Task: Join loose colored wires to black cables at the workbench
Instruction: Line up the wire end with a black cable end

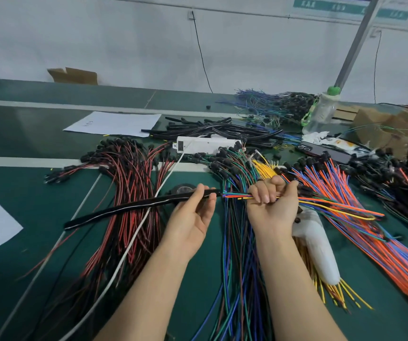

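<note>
1. Left hand [193,217]: its fingers and thumb pinch the black cable [124,207] close to the cable's right end. The rest of the cable trails left and nearer, over the green workbench [25,193].
2. Right hand [272,205]: closed in a fist round a mixed bundle of colored wires [333,205]. The bundle's tips stick out to the left of the fist.
3. Junction: the wire tips meet the cable's open end between the two hands. Whether any tip has entered cannot be told.
4. Progress, as judged: this join looks to be at its start, with the bundle lined up but not visibly fed in.
5. Work left: large loose heaps lie around, with red-and-black leads [129,173] to the left, orange-and-blue wires [370,230] to the right, and spare black cables [222,130] farther back.
6. A tape roll [183,189] lies just beyond the left hand.
</note>
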### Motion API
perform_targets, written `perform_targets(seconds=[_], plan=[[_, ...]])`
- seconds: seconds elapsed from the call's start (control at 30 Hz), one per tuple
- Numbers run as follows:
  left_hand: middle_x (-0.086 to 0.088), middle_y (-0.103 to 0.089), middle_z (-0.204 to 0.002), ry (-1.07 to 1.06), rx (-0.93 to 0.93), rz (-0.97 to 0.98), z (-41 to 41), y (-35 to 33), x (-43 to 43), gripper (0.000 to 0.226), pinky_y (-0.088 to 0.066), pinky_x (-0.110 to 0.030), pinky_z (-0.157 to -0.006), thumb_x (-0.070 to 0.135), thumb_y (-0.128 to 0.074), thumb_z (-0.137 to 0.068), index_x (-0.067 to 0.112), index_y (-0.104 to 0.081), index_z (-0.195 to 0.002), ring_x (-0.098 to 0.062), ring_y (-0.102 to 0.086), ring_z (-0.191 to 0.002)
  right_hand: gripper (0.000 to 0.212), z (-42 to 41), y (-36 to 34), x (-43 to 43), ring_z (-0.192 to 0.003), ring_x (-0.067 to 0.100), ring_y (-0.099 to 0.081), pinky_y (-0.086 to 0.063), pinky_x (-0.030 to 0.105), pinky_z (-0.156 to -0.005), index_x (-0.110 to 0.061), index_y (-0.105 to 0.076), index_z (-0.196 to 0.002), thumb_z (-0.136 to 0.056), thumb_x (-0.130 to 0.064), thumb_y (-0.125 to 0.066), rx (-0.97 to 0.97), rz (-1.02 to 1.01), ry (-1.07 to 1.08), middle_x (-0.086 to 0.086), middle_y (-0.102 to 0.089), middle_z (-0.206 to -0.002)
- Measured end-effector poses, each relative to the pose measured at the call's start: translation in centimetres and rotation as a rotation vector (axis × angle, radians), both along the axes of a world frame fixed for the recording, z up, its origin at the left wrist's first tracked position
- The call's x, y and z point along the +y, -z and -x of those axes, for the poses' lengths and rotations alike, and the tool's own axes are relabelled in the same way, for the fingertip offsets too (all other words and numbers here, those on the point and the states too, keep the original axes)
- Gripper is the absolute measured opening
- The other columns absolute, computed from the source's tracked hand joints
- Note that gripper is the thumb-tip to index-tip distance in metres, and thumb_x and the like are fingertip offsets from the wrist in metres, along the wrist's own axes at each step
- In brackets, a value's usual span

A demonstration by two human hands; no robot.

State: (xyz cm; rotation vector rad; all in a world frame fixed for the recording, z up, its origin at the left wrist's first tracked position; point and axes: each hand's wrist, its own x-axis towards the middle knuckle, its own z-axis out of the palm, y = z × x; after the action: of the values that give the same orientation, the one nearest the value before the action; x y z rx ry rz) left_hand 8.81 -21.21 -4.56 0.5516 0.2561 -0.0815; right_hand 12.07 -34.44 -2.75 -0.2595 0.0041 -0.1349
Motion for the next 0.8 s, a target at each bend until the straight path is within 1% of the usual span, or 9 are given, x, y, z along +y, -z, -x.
perform_targets(seconds=[0.17, 0.3, 0.43, 0.57, 0.8], plan=[[-0.006, -0.069, -0.07, 0.018, 0.022, 0.013, 0.08, 0.04, -0.16, 0.012, -0.053, -0.015, -0.051, 0.014, -0.064, -0.084, 0.002, -0.066, -0.082, -0.008, -0.066, -0.058, 0.059, 0.05, 0.06, -0.05, -0.032, 0.009, -0.025, -0.021, 0.018, -0.035, -0.011, -0.045, -0.06, -0.102, -0.046, -0.025, 0.0, 0.011, -0.005, -0.004, -0.025, -0.039], [-0.006, -0.069, -0.069, 0.018, 0.052, 0.004, 0.02, 0.18, -0.24, 0.01, -0.053, -0.015, -0.05, 0.012, -0.065, -0.085, 0.002, -0.064, -0.084, -0.008, -0.066, -0.057, 0.059, 0.11, -0.04, -0.09, -0.032, 0.009, -0.024, -0.02, 0.017, -0.035, -0.011, -0.045, -0.059, -0.103, -0.046, -0.025, -0.007, 0.019, 0.018, -0.004, -0.024, -0.039], [-0.006, -0.069, -0.068, 0.027, 0.063, -0.008, 0.0, 0.29, -0.42, 0.008, -0.052, -0.015, -0.049, 0.01, -0.065, -0.084, 0.002, -0.064, -0.082, -0.008, -0.066, -0.057, 0.064, 0.11, -0.2, -0.08, -0.032, 0.009, -0.023, -0.019, 0.017, -0.036, -0.011, -0.048, -0.055, -0.103, -0.046, -0.025, -0.013, 0.047, 0.043, -0.004, -0.023, -0.039], [-0.006, -0.068, -0.067, 0.036, 0.075, 0.025, 0.1, 0.13, -0.59, 0.008, -0.053, -0.015, -0.05, 0.009, -0.064, -0.085, 0.001, -0.064, -0.082, -0.009, -0.066, -0.057, 0.062, 0.2, -0.18, 0.02, -0.032, 0.009, -0.022, -0.018, 0.018, -0.037, -0.011, -0.046, -0.057, -0.103, -0.046, -0.025, -0.01, 0.071, 0.049, -0.004, -0.022, -0.039], [-0.007, -0.067, -0.071, 0.042, 0.035, 0.072, 0.21, 0.08, -0.91, 0.01, -0.055, -0.016, -0.055, 0.009, -0.062, -0.087, 0.001, -0.065, -0.081, -0.01, -0.067, -0.061, 0.067, 0.27, -0.32, 0.26, -0.031, 0.008, -0.02, -0.017, 0.017, -0.036, -0.012, -0.05, -0.051, -0.103, -0.046, -0.025, -0.04, 0.124, 0.05, -0.005, -0.023, -0.039]])
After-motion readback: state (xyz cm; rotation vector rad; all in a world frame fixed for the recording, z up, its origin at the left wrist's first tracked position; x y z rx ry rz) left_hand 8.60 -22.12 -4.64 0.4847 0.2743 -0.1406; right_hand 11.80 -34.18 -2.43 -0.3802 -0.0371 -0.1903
